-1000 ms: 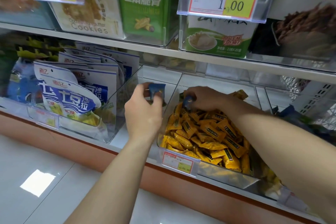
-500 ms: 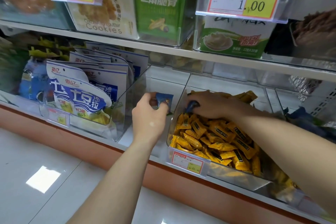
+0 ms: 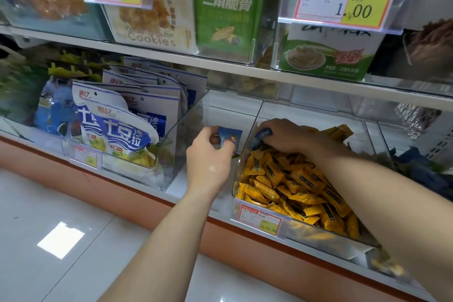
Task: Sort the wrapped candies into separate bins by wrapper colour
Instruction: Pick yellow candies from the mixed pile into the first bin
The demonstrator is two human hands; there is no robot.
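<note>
Now, left hand [image 3: 210, 154]: raised in front of the lower shelf [image 3: 220, 110]; thumb and fingertips pinch a blue candy [image 3: 230, 136] by its near edge
Blue candy: upright in that pinch, over the bare strip of shelf between two bins; touching neither bin
Right hand [image 3: 286, 135]: reaching into the clear bin [image 3: 255, 117] from the right, knuckles up; fingers curled round a second blue candy [image 3: 264, 133]
Second blue candy: only one end pokes out past the fingertips, close to the bin's left wall; it sits above the heap
Yellow candies [image 3: 294, 186]: piled in the clear bin, filling it from front to back; the right wrist rests on them
Price tag [image 3: 259, 219]: fixed to the front of the clear bin; print too small to read
Snack bags [image 3: 117, 135]: blue and white, standing in the bin to the left
Blue wrappers [image 3: 416, 169]: a dark heap in the next bin to the right; blurred
Floor [image 3: 61, 228]: pale glossy tiles below the shelf
</note>
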